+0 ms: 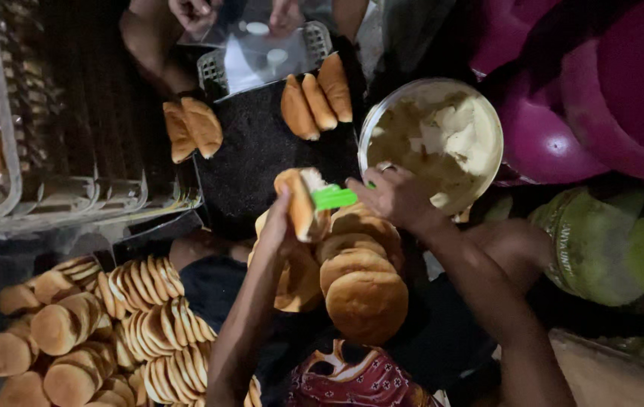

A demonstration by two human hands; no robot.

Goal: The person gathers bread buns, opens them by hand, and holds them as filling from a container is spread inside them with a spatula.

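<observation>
Bun held split over the lap, green spreader at its cut face.

The black tray (pixel 254 151) lies ahead, the bowl of pale spread (pixel 442 139) at its right edge, a bun stack (pixel 363 283) just below both hands. The left hand (pixel 280 226) grips the split bun (pixel 301 200), long axis pointing away. The right hand (pixel 397 197), nearer the bowl, closes on the green spreader (pixel 335 197), whose blade is hidden inside the bun. Another person's hands show at the top edge, cut off.

left hand (pixel 280 226) holds split bun (pixel 301 200) | right hand (pixel 397 197) grips green spreader (pixel 335 197) | bowl (pixel 382 113), probably butter
</observation>
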